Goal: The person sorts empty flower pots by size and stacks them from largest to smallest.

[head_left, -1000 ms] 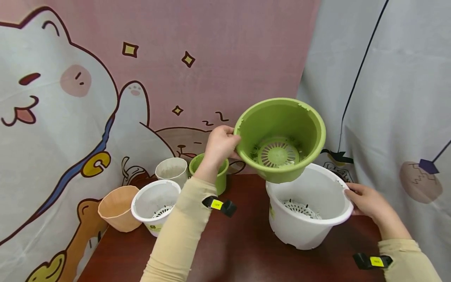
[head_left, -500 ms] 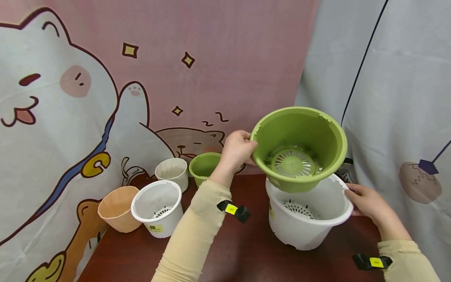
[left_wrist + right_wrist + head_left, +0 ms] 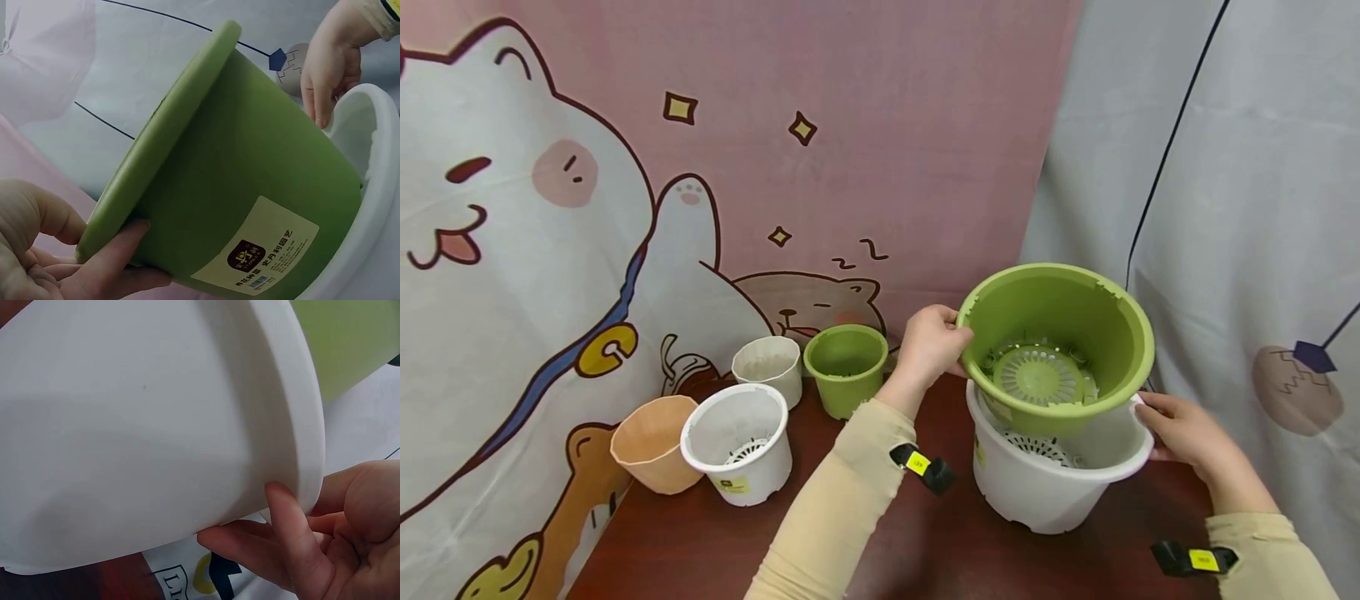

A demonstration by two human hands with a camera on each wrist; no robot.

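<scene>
Lower and farther right than half a second earlier, the large green pot (image 3: 1056, 337) hung at the mouth of the large white pot (image 3: 1037, 496).
The left hand (image 3: 930, 346) pinched the green rim; the right hand (image 3: 1183, 429) gripped the white rim. Thin-walled, the green one looked light, stiff and slightly slick, best held by its lip. Six pots stood counted: two green, with the small green pot (image 3: 847, 385); two white, with the small white pot (image 3: 709, 429); one cream pot (image 3: 767, 367); one peach pot (image 3: 655, 446).

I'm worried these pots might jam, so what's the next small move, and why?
Probably lower the left hand slightly, easing the large green pot deeper into the large white pot. The green pot's lower end is inside, but its rim stands well above the white pot's, which the right hand grips.
</scene>
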